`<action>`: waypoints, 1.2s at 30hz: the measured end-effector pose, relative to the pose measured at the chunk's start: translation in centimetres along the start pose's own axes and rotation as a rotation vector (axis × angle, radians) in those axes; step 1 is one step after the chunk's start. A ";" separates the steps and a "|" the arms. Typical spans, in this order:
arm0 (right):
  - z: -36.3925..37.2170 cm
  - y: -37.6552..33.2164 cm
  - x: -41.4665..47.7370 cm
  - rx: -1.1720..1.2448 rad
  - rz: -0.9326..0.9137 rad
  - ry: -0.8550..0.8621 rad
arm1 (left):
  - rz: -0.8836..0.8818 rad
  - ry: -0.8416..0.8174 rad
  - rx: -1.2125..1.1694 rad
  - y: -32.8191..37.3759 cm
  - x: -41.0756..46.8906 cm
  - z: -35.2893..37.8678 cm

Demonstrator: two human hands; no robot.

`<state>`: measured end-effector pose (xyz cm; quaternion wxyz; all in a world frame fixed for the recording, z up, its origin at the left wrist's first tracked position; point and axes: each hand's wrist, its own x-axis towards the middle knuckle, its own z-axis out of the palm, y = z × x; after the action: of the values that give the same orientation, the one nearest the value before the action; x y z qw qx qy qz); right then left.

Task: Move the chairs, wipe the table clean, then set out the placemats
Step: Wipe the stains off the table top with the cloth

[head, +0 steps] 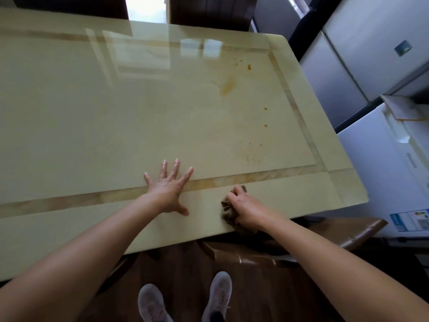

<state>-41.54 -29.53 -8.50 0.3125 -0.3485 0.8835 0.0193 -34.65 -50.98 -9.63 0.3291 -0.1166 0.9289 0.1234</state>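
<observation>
Cream-yellow glossy rectangular table [92, 112]: fills most of the view, with the person standing at its near long edge. The surface is hard, flat and highly reflective, and window glare shows on the far half. A darker tan inlaid band runs as a frame inside the rim. It is judged heavy, rigid and slippery when damp; it needs no lifting, only wiping.

Crumpled brown wiping cloth [228, 213]: lies on the table at the near edge, near the right corner, its lower folds hanging over the rim. It is soft, limp and light. Bunching it in the fist is a sensible hold, as that gives a thick pad to press with.

Right hand [246, 210]: fingers curled round the cloth, clenched on it, knuckles up.

Left hand [167, 194]: flat on the table, fingers spread and straight, holding nothing. It lies just left of the cloth, across the tan band, and is judged to be bracing.

Orange-brown smear and scattered droplets [228, 86]: on the right half, well beyond the cloth and not yet wiped. They are judged dried-on in part and may need firm rubbing.

Brown glossy chair seat [301, 238]: below the table's near right corner. Dark chair backs [209, 12]: at the far edge. Grey refrigerator cabinets [371, 43]: to the right.

No placemats are in view.
</observation>
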 end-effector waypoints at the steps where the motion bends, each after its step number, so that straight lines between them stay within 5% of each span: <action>1: -0.3 1.7 -0.3 0.000 0.027 -0.004 | 0.007 0.002 -0.015 1.2 0.4 -0.1; 10: -2.4 14.8 -1.7 0.069 0.237 -0.011 | -0.079 0.003 -0.065 8.3 4.2 -2.0; 16: -2.1 15.8 -1.2 0.046 0.265 0.027 | -0.143 -0.041 -0.130 8.9 5.5 -2.4; 24: -1.0 6.3 1.8 -0.134 -0.267 0.105 | -0.172 -0.036 -0.136 9.1 5.6 -2.1; 28: -0.8 6.4 3.2 -0.222 -0.354 0.160 | -0.178 -0.035 -0.135 9.1 5.6 -2.1; 36: -3.7 15.8 3.7 -0.236 0.018 0.146 | -0.177 -0.041 -0.146 9.1 5.5 -2.2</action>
<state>-55.57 -20.74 -10.48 0.2037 -0.3753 0.8986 0.1006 -42.77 -43.86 -10.11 0.3483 -0.2193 0.8966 0.1635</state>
